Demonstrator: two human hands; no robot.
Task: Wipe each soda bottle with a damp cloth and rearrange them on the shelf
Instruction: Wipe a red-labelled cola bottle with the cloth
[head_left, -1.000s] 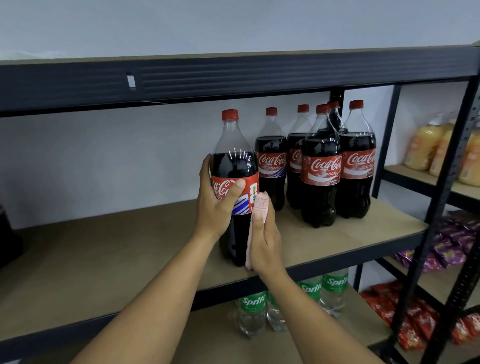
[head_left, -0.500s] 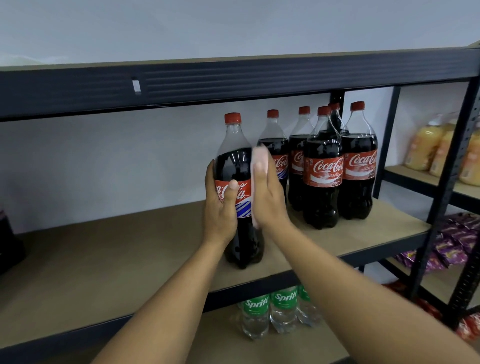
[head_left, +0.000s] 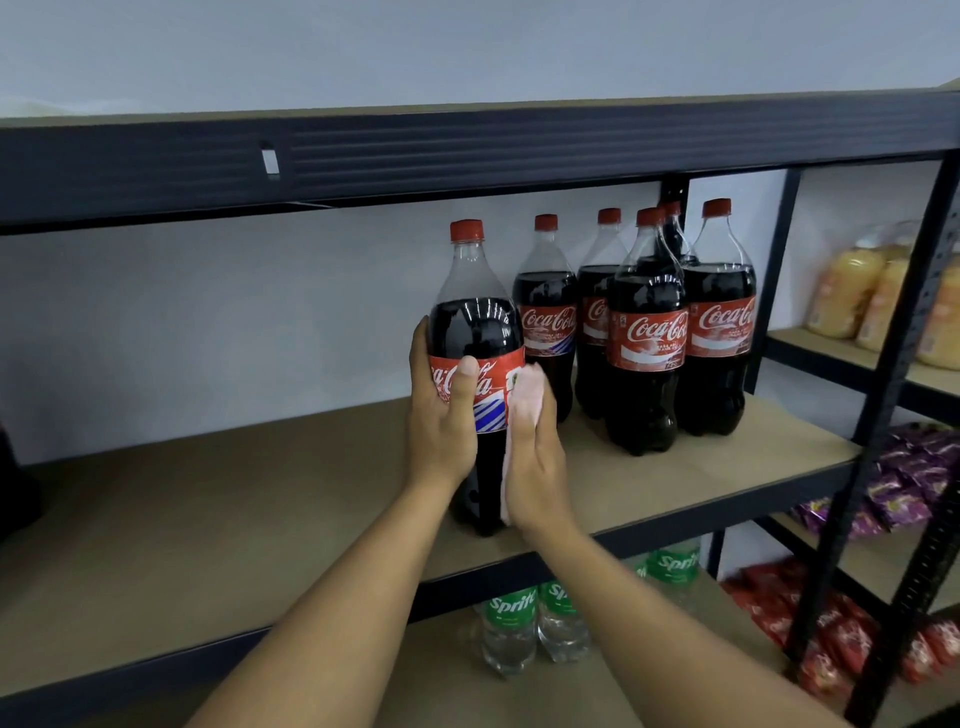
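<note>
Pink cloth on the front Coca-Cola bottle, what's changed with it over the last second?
The right hand slid the pink cloth up the Coca-Cola bottle to its shoulder, then back down to the label and lower body, where it presses now. Unchanged: the left hand grips the bottle at the label, the bottle stands on the shelf, and the five other Coca-Cola bottles stand to its right.

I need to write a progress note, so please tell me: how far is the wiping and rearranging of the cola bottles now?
Done: nothing clearly; no bottle looks visibly wiped. In hand: the left hand grips one cola bottle at its label, standing apart on the shelf, while the right hand presses a pink cloth to its side. Left: the five grouped bottles further right, and the rearranging.
</note>
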